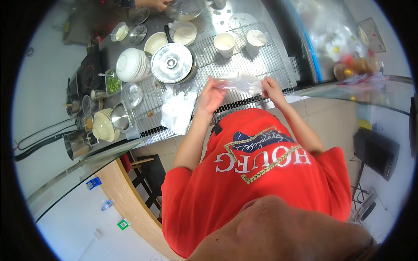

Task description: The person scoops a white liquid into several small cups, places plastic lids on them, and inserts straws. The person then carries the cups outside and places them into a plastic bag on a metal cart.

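A crumpled clear plastic bag (240, 83) is stretched between my hands, above the front of a metal wire rack (209, 67). My left hand (212, 96) pinches its left end at the fingertips, palm partly turned up. At the other end, my right hand (271, 88) grips the bag with curled fingers. Whitish shapes show at the bag; I cannot tell whether they lie inside it or behind. Left of my left hand, a white plastic bag (178, 107) lies on the rack. Beyond the hands stand two paper cups (224, 45) (254, 44) with pale contents.
A lidded pot (171, 63) with a black handle stands on the rack's left part. Stacked white bowls (129, 65), chopped green onions (113, 83) and cream bowls (105, 125) lie further left. Another person's hand (158, 4) is near a glass bowl (186, 11) at the far side.
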`<action>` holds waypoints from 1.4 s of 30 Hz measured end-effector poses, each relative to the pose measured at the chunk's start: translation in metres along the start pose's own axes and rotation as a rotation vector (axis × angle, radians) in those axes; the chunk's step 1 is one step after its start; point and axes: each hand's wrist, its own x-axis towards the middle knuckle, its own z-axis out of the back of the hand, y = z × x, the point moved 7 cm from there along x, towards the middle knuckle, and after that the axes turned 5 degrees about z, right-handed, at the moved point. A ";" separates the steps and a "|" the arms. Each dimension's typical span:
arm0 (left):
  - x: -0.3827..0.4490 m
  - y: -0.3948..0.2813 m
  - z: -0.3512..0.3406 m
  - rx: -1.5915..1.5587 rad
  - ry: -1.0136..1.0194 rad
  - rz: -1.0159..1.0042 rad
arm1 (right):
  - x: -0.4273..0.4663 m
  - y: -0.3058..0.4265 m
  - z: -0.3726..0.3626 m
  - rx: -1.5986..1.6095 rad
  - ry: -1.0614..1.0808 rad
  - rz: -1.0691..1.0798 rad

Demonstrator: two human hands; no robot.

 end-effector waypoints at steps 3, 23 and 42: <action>-0.008 -0.028 -0.003 -0.049 0.379 0.009 | -0.008 -0.003 0.000 -0.320 0.062 0.096; -0.044 -0.080 -0.053 1.696 -0.267 -0.146 | 0.035 0.174 -0.106 -1.360 0.491 0.487; -0.018 -0.094 -0.018 1.951 -0.731 -0.362 | 0.506 0.144 -0.207 -1.144 0.161 0.421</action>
